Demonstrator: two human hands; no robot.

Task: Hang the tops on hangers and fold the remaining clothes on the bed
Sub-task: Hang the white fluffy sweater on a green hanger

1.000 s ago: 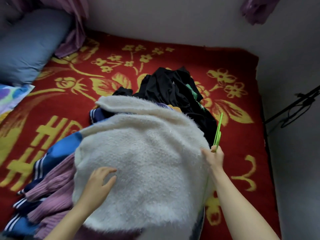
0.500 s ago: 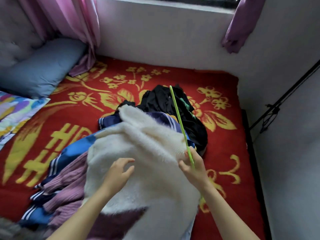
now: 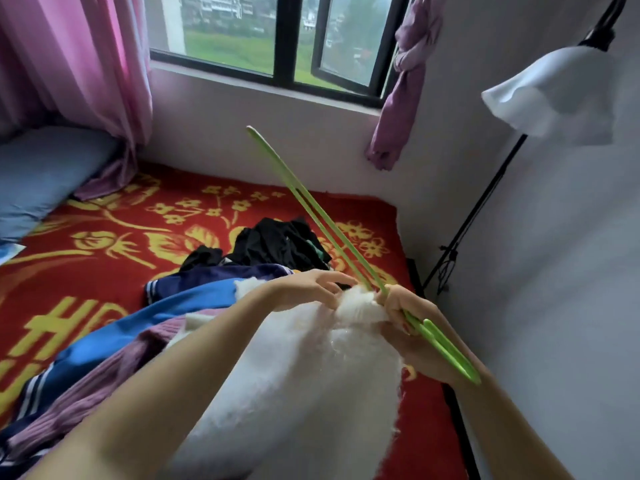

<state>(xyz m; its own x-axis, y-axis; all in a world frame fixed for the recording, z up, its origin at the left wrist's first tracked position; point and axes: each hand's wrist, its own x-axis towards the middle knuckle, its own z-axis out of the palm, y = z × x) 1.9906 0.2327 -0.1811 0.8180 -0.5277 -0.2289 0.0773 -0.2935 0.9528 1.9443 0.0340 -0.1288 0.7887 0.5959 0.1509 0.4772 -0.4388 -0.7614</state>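
I've raised the hanger (image 3: 311,216) and the sweater (image 3: 304,375) top above the bed (image 3: 104,237). My right hand (image 3: 405,320) grips the hanger; my left hand (image 3: 311,289) seems to pinch the collar. Next, the hanger goes inside.

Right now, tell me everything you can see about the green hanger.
The green hanger looks like thin, bright green plastic. It is seen almost edge-on, so it shows as two slim bars running side by side. It is lifted off the bed, slanting from low on the right up and leftwards towards the window. The right hand grips it partway along, with the thicker end sticking out past the wrist. The edge of the white fluffy top is bunched against it there. Its hook cannot be made out.
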